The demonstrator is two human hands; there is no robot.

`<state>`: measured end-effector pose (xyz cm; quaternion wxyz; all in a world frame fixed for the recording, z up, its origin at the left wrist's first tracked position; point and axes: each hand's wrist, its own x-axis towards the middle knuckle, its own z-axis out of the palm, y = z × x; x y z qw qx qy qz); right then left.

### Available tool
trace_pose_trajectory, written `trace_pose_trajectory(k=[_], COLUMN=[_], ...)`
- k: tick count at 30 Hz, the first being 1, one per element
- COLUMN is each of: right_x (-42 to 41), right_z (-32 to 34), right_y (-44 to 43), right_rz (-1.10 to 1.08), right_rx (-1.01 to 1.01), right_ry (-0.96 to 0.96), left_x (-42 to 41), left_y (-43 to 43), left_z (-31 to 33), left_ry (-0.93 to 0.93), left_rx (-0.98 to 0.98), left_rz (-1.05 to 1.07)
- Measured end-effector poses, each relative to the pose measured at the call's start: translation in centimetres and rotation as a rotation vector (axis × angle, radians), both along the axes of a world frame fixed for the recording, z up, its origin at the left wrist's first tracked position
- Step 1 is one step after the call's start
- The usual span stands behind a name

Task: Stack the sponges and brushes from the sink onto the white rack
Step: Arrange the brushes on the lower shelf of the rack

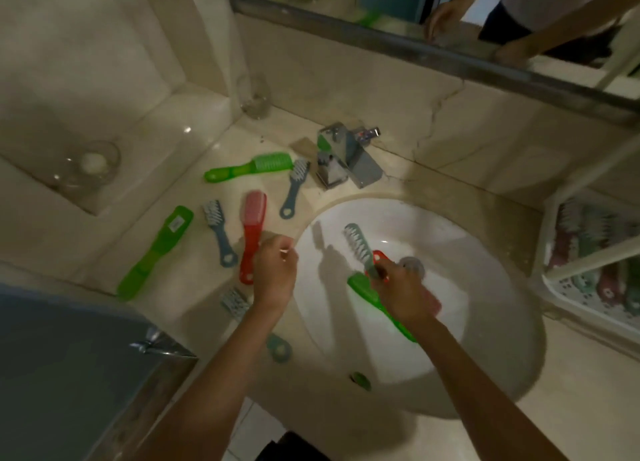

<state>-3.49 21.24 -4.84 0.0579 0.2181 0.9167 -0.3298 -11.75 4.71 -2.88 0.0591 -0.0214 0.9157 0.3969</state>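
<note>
Right hand gathers brushes in the basin while the rack waits at the far right.

Both forearms reach forward from the bottom edge, hands well apart. The right hand [398, 287] is down inside the sink [485, 374], fingers curled round the handle of a grey brush [358, 247] that sticks up and away. A red brush [381, 256] and a green brush [367, 292] lie bunched against the same grip, probably so that several go over in one trip. The left hand [275, 273] hovers at the basin's left rim with fingers loosely curled; whether it holds anything I cannot tell. Beyond it, counter brushes [252, 232] lie scattered flat, likely waiting their turn. The white rack [588, 252], at the right edge, already holds a row of brushes. The faucet [343, 162] stands behind the basin.
</note>
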Motion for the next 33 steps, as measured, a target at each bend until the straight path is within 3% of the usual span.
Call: trace_pose_trajectory(k=[3, 8, 16, 21, 27, 30, 33], right_x=[-1.3, -3.8, -5.9, -5.5, -4.0, -2.5, 0.0], right_z=[1.1, 2.5, 1.6, 1.5, 2.8, 3.8, 4.8], right_y=[-2.8, -5.5, -7.9, -7.9, -5.5, -4.0, -2.7], right_rz=[0.068, 0.133, 0.125, 0.065, -0.038, -0.082, -0.150], right_rx=[0.000, 0.042, -0.008, -0.011, 0.097, 0.110, 0.062], right_ry=[-0.061, -0.145, -0.203, -0.227, -0.202, -0.181, -0.122], left_x=[-2.8, -5.6, -7.4, -7.7, -6.2, -4.8, -2.5], left_y=[-4.1, -6.5, -7.5, -8.1, -8.4, -8.2, -6.8], left_z=[-0.9, -2.8, -3.3, -2.9, -1.3, -0.4, 1.0], left_ry=[0.054, -0.124, -0.218, -0.178, -0.146, -0.071, 0.061], left_rx=[-0.022, -0.218, -0.313, -0.417, -0.357, -0.274, -0.364], left_rz=[0.242, 0.281, 0.133, -0.001, 0.056, -0.001, -0.215])
